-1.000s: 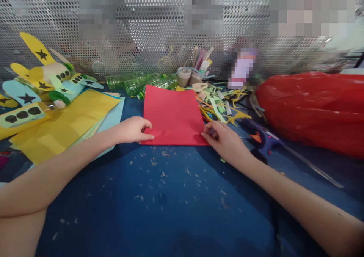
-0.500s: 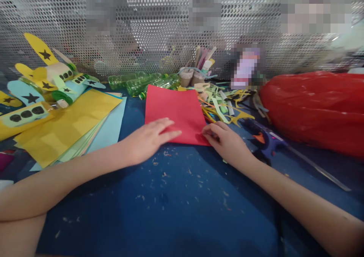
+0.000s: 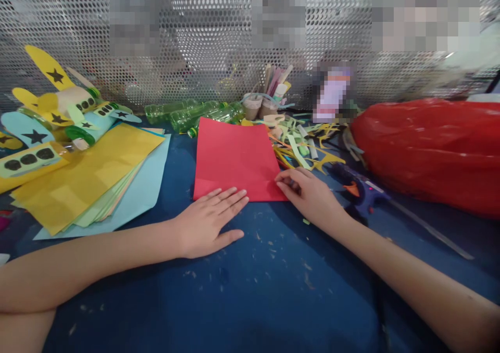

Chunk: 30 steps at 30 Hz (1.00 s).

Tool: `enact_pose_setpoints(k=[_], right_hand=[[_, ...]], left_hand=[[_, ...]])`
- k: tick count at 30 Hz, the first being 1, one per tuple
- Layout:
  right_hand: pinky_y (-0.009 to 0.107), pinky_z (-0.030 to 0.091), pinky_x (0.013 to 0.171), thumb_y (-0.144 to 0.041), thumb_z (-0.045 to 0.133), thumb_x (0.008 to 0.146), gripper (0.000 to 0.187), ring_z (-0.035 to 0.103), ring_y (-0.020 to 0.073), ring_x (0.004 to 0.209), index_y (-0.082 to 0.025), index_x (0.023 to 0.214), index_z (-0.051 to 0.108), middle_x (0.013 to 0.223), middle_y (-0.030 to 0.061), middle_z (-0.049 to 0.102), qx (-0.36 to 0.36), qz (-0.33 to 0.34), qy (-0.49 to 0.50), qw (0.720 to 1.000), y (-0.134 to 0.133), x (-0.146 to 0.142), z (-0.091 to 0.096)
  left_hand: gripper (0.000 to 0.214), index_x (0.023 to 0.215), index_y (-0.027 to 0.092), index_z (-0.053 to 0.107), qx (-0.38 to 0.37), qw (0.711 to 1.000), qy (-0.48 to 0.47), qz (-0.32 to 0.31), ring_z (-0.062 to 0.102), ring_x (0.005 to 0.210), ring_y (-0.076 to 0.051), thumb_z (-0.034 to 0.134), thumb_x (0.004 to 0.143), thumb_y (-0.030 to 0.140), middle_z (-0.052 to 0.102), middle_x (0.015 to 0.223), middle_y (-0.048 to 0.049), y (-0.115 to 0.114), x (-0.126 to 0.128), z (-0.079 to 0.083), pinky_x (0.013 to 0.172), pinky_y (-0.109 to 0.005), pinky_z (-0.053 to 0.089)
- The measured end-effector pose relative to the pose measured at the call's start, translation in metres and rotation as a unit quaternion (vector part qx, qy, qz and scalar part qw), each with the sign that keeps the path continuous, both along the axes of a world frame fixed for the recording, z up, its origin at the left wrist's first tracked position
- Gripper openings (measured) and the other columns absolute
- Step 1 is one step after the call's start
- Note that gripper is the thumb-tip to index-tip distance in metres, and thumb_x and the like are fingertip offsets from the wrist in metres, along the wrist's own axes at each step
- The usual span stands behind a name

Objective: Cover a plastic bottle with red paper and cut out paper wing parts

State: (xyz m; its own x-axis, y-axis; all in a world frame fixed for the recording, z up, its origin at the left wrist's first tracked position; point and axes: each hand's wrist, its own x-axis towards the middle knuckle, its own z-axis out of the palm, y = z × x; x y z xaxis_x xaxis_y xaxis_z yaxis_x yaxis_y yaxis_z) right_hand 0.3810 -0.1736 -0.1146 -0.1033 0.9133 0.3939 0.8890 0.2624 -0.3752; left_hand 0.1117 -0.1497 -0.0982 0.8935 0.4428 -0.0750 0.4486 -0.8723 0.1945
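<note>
A red paper sheet (image 3: pixel 235 158) lies flat on the blue table (image 3: pixel 250 280) in the middle. My left hand (image 3: pixel 210 222) rests palm down with fingers stretched out, its fingertips on the sheet's near edge. My right hand (image 3: pixel 308 192) pinches the sheet's near right corner with curled fingers.
A stack of yellow and light blue paper (image 3: pixel 89 178) lies at the left, with paper-and-bottle aeroplanes (image 3: pixel 58 113) behind it. Green plastic bottles (image 3: pixel 195 114), cups of sticks (image 3: pixel 269 100) and paper scraps (image 3: pixel 304 145) sit at the back. A blue glue gun (image 3: pixel 361 189) and a red bag (image 3: pixel 433 147) are at the right.
My left hand let go of the sheet's near left corner, slid right across the paper, then drew back toward me to lie flat at the near edge. My right hand stayed put.
</note>
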Motion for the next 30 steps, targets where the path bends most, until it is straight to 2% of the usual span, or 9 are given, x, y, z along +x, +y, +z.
enact_pose_setpoints(k=[2, 5, 7, 9, 12, 30], right_hand=[[0.030, 0.050, 0.059, -0.026, 0.049, 0.092, 0.013, 0.059, 0.0158, 0.064, -0.020, 0.092, 0.061, 0.087, 0.0071, 0.062, 0.024, 0.001, -0.006, 1.000, -0.002, -0.001, 0.001], [0.036, 0.051, 0.070, -0.030, 0.053, 0.091, 0.015, 0.063, 0.0204, 0.078, -0.020, 0.095, 0.064, 0.093, 0.0099, 0.065, 0.114, 0.024, -0.066, 0.991, -0.007, -0.006, 0.006], [0.037, 0.049, 0.078, -0.028, 0.059, 0.089, 0.013, 0.063, 0.0217, 0.086, -0.020, 0.096, 0.066, 0.095, 0.0088, 0.068, 0.175, 0.085, -0.117, 0.974, -0.012, -0.010, 0.009], [0.035, 0.047, 0.080, -0.025, 0.061, 0.088, 0.014, 0.063, 0.0194, 0.086, -0.021, 0.099, 0.068, 0.095, 0.0050, 0.072, 0.197, 0.165, -0.152, 0.954, -0.017, -0.015, 0.011], [0.033, 0.043, 0.082, -0.024, 0.057, 0.091, 0.020, 0.062, 0.0172, 0.088, -0.022, 0.108, 0.069, 0.096, 0.0019, 0.074, 0.193, 0.227, -0.192, 0.935, -0.022, -0.020, 0.011], [0.033, 0.038, 0.084, -0.027, 0.050, 0.095, 0.028, 0.053, 0.0194, 0.088, -0.022, 0.115, 0.069, 0.093, 0.0047, 0.069, 0.154, 0.220, -0.214, 0.939, -0.020, -0.022, 0.008]], left_hand=[[0.068, 0.152, 0.014, 0.017, 0.004, 1.000, -0.004, 0.003, 0.010, 0.147, -0.019, 0.021, 0.098, 0.055, 0.014, 0.159, -0.0037, -0.001, 0.000, -0.001, 0.120, -0.037, 0.009], [0.067, 0.152, 0.014, 0.018, 0.007, 1.000, -0.010, 0.007, 0.011, 0.147, -0.018, 0.020, 0.098, 0.055, 0.015, 0.158, -0.0038, -0.002, 0.000, -0.002, 0.120, -0.037, 0.010], [0.067, 0.151, 0.014, 0.019, 0.009, 1.000, -0.012, 0.007, 0.012, 0.147, -0.019, 0.020, 0.098, 0.054, 0.016, 0.158, -0.0042, -0.003, 0.000, -0.003, 0.120, -0.038, 0.011], [0.067, 0.151, 0.014, 0.019, 0.014, 1.000, -0.013, 0.007, 0.013, 0.147, -0.019, 0.020, 0.098, 0.055, 0.017, 0.158, -0.0048, -0.003, 0.000, -0.004, 0.120, -0.038, 0.011], [0.067, 0.151, 0.014, 0.020, 0.023, 1.000, -0.015, 0.007, 0.013, 0.147, -0.018, 0.020, 0.098, 0.054, 0.017, 0.158, -0.0045, -0.003, 0.000, -0.005, 0.120, -0.037, 0.011], [0.065, 0.150, 0.015, 0.024, 0.035, 0.999, -0.023, 0.006, 0.016, 0.146, -0.019, 0.020, 0.098, 0.054, 0.019, 0.157, -0.0042, -0.002, -0.001, -0.008, 0.120, -0.038, 0.013]])
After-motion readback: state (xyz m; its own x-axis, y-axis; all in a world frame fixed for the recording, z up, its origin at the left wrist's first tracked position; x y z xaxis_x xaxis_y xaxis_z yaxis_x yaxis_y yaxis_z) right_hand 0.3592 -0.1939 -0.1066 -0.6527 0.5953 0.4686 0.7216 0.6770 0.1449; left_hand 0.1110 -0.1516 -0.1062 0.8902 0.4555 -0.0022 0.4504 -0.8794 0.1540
